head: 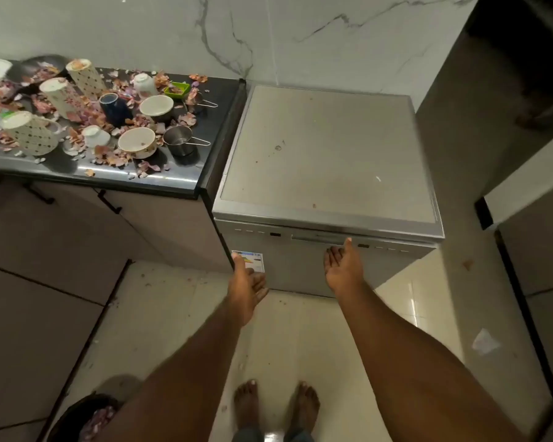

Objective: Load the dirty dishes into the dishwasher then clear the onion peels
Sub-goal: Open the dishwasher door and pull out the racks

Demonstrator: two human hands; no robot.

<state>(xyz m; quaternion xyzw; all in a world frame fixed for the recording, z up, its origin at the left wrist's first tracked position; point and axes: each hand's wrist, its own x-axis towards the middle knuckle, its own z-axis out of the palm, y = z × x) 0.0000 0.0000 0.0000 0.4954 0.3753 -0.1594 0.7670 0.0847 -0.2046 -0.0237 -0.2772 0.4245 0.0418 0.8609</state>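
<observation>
a home kitchen: a dishwasher point(326, 154) stands just ahead of both hands, a dark counter point(179, 183) up-left of them carries dirty dishes point(138, 143) and onion peels point(112, 157), marble wall beyond.

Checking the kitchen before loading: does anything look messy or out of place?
Yes. Onion peels are strewn over the dark counter among the dishes, and more flecks lie on the floor beside the closed dishwasher.

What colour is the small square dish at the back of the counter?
Bright green, with onion peels in it: the small square dish, seen in the head view.
</observation>
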